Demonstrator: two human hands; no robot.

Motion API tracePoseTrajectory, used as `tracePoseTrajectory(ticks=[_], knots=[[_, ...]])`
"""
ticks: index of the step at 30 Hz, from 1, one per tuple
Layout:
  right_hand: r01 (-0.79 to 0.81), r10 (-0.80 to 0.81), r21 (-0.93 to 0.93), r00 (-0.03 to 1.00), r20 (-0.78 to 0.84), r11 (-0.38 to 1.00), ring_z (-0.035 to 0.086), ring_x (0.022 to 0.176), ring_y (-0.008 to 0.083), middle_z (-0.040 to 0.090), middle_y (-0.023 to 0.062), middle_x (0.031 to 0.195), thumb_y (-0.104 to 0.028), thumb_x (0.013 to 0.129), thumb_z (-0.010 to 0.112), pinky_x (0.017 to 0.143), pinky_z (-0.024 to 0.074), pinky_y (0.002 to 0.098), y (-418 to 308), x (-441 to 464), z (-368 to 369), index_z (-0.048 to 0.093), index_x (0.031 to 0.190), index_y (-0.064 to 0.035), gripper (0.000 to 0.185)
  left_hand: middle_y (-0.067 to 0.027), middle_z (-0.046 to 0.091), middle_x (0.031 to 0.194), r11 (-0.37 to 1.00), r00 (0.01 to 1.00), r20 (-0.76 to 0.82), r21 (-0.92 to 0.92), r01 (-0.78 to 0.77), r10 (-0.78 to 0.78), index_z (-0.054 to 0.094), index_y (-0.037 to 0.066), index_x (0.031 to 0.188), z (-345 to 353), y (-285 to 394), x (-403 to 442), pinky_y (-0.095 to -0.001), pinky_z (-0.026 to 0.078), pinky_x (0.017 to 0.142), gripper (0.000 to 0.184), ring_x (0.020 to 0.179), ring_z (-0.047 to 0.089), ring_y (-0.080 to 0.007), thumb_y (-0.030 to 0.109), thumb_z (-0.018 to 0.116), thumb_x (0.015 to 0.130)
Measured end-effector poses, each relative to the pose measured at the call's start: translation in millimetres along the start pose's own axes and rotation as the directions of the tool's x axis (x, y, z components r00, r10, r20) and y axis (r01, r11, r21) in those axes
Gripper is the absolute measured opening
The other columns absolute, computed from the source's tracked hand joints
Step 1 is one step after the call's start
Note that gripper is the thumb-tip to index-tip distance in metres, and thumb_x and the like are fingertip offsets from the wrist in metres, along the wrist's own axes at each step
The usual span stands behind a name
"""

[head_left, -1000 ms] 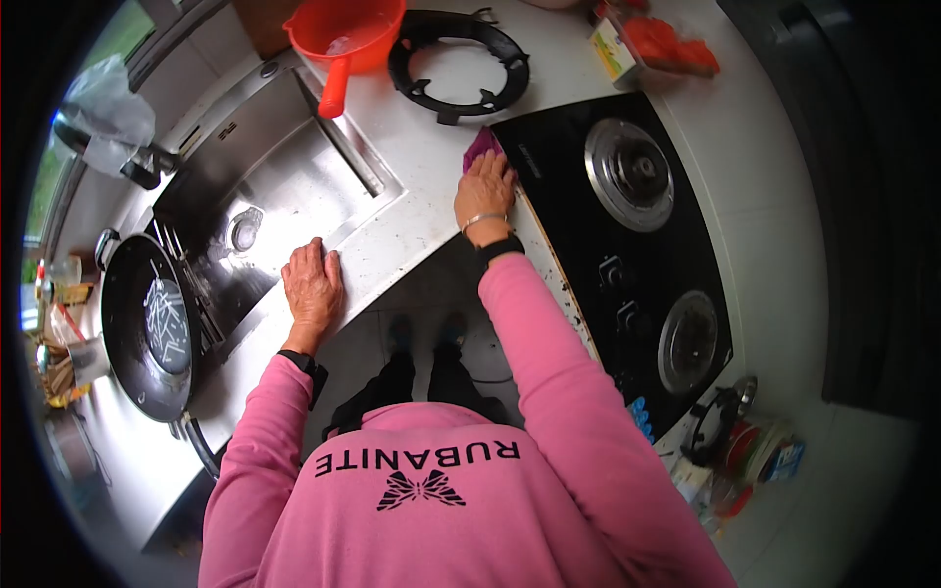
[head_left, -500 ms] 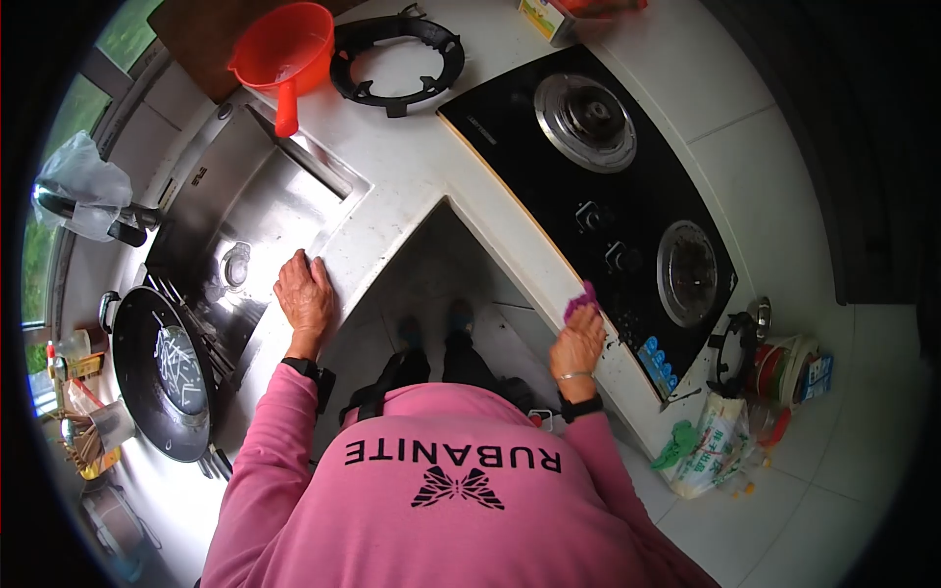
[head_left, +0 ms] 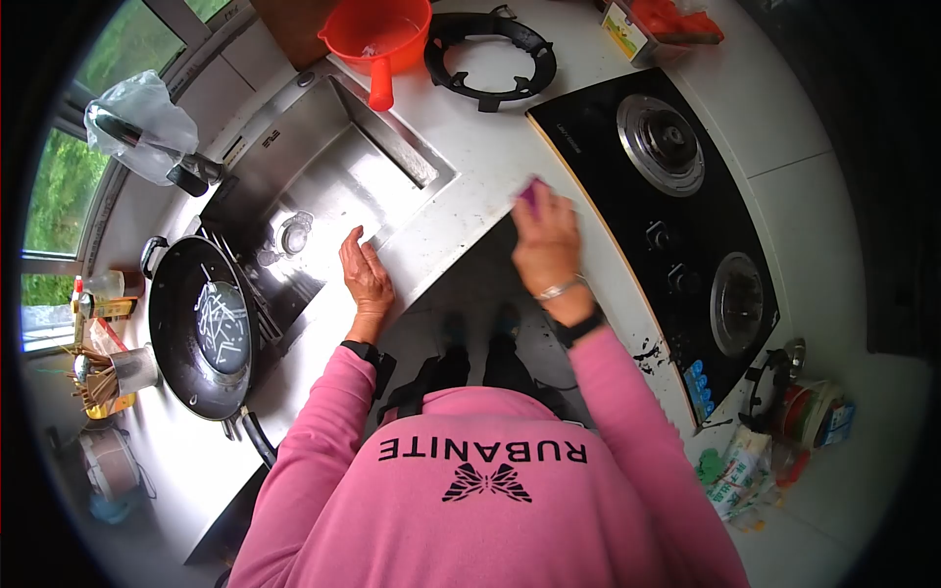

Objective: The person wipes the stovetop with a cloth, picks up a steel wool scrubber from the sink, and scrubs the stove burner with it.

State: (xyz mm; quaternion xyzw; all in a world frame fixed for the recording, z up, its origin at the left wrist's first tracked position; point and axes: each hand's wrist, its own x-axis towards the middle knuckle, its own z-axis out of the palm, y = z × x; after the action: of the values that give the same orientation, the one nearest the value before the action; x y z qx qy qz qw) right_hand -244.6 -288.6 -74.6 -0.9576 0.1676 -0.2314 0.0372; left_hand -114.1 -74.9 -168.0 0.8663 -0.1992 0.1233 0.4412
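Note:
My right hand [head_left: 547,250] is closed around a small purple cloth [head_left: 532,193], which it presses on the white countertop [head_left: 470,203] near the inner corner, left of the black gas stove [head_left: 655,235]. Most of the cloth is hidden under the fingers. On the front edge of the steel sink [head_left: 328,171] rests my left hand [head_left: 368,279], holding nothing, with the thumb or a finger apart from the others. Dark crumbs [head_left: 647,355] lie on the counter strip in front of the stove.
A red ladle-like basin [head_left: 377,39] and a black pan support [head_left: 490,61] stand at the back. A black wok [head_left: 201,328] sits left of the sink. Bags and containers [head_left: 740,475] crowd the right end. A plastic-wrapped faucet [head_left: 147,132] is by the window.
My right hand has moved with the cloth from the stove's near front edge to the counter's inner corner. My left hand stays by the sink edge. The view has turned left.

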Motion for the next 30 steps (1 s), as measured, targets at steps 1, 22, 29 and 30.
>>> tracePoseTrajectory(ticks=[1,22,29,30], knots=[[0.080,-0.080,0.050,0.997,0.002,0.996,0.047,0.089,0.0332,0.050,0.0197,0.108,-0.004,0.067,0.053,0.080,0.0404,0.0416,-18.3,11.2,14.4,0.054,0.106,0.0010,0.040,-0.0173,0.053,0.104,1.000,1.000,0.004,-0.001,-0.008,0.008,0.049,0.000,0.111,0.3,-3.8,-0.6,-0.0363,0.039,0.087,0.027,0.099,0.050,-0.0316,0.015,0.038,0.092],[-0.284,0.277,-0.087,0.957,-0.087,0.955,0.046,0.096,0.0278,0.053,0.0061,0.113,-0.001,0.065,0.055,0.080,0.0413,0.0370,77.8,-124.3,-43.9,0.059,0.098,-0.0032,0.033,-0.0164,0.054,0.107,0.911,0.956,0.288,0.378,-0.162,0.051,0.048,0.001,0.115,6.5,3.4,-3.5,-0.0401,0.034,0.089,0.037,0.102,0.049,-0.0312,0.026,0.045,0.089],[-0.521,0.520,0.015,0.853,0.049,0.854,0.051,0.091,0.0277,0.057,0.0061,0.108,0.004,0.066,0.052,0.080,0.0443,0.0375,118.3,-218.1,-83.5,0.061,0.095,-0.0049,0.032,-0.0149,0.054,0.109,0.915,0.954,0.300,0.377,-0.146,0.028,0.049,0.001,0.116,4.0,6.7,-4.3,-0.0399,0.034,0.089,0.035,0.103,0.049,-0.0305,0.026,0.043,0.091],[-0.509,0.505,-0.012,0.857,-0.098,0.861,0.052,0.090,0.0265,0.058,0.0072,0.106,0.004,0.070,0.053,0.079,0.0449,0.0355,124.7,-223.0,-107.1,0.061,0.096,-0.0038,0.028,-0.0143,0.054,0.109,0.907,0.951,0.307,0.392,-0.154,0.029,0.048,0.002,0.116,5.6,0.7,-3.7,-0.0397,0.034,0.089,0.035,0.103,0.049,-0.0299,0.026,0.042,0.091]])
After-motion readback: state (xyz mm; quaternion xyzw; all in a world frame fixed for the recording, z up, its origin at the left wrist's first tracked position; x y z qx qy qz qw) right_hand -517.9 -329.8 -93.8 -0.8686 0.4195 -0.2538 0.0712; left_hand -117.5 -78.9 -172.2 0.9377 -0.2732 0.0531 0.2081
